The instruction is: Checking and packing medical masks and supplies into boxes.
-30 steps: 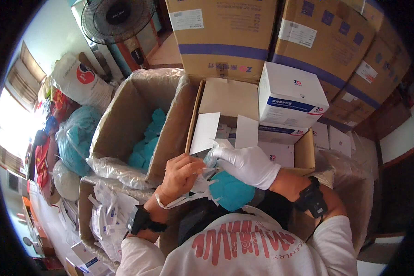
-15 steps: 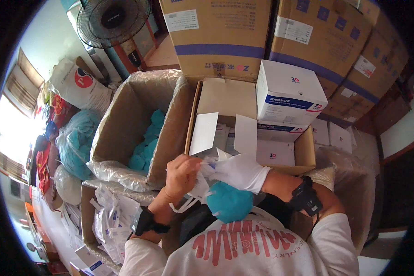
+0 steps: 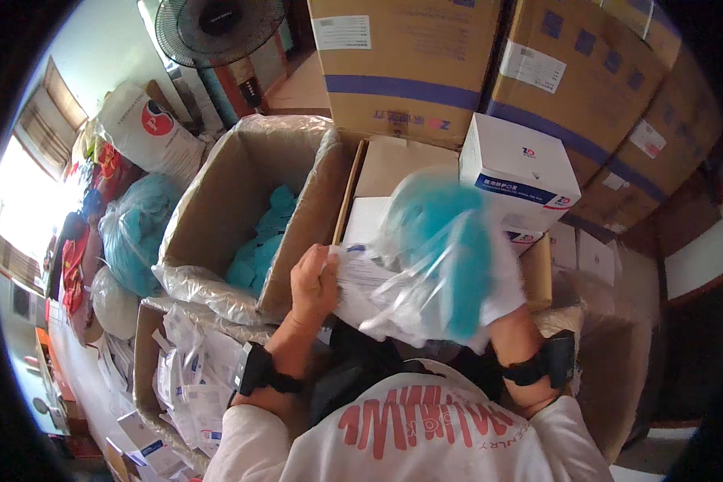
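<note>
My bare left hand (image 3: 313, 281) has its fingers closed on the edge of a white printed plastic pouch (image 3: 365, 277). To its right, a teal cup-shaped face mask (image 3: 450, 249) with white straps is smeared by motion. My right hand (image 3: 506, 277), in a white glove, is partly hidden behind the mask and appears to grip it; its fingers are blurred. Below the mask, white straps or clear film blur together near the pouch. Behind these sits an open carton (image 3: 538, 273) with white boxes inside.
A plastic-lined carton (image 3: 181, 241) holding teal masks (image 3: 265, 241) stands on the left. Nearer is another carton (image 3: 146, 353) full of white pouches (image 3: 197, 369). A white box (image 3: 518, 157) sits on the open carton. Large brown cartons (image 3: 410, 64) and a fan (image 3: 217, 24) stand behind.
My right hand and the teal mask have swung up and to the right, away from my chest. My left hand has risen slightly, and the pouch is now spread between the hands.
</note>
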A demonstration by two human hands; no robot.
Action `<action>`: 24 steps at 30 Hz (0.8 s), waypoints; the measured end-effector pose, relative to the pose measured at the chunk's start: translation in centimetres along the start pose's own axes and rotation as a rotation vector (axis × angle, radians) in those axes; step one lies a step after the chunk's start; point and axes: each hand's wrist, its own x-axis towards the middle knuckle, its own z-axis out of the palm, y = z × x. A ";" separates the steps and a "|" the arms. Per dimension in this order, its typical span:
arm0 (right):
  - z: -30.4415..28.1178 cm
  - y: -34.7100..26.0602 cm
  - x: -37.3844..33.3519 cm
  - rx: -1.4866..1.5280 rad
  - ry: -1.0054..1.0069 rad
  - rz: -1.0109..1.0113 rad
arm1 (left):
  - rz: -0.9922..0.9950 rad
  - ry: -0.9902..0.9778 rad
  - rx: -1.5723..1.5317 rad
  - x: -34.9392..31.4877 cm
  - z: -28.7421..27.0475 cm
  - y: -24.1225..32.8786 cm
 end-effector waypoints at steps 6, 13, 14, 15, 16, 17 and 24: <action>1.4 -9.7 -0.4 -1.229 0.014 -0.464 | -0.030 -0.161 0.069 -1.4 -4.8 -1.0; 8.1 -10.1 -0.6 -1.469 -0.815 -0.633 | 0.385 -0.211 0.034 1.5 -3.9 0.2; 9.6 -8.6 -0.5 -1.447 -0.883 -0.559 | 0.420 -0.235 0.055 1.5 -4.2 0.3; 10.7 -7.7 -0.8 -1.439 -0.929 -0.491 | 0.426 -0.237 0.046 1.7 -4.0 0.5; 11.0 -7.2 -1.1 -1.441 -0.918 -0.497 | 0.446 -0.234 0.044 1.9 -3.7 0.8; 10.9 -6.5 -1.1 -1.775 -1.004 -0.526 | 0.465 -0.231 0.042 2.1 -3.6 1.0; 7.6 -2.1 -1.3 -1.876 -1.071 -0.253 | 0.350 -0.245 0.096 1.1 -4.0 1.4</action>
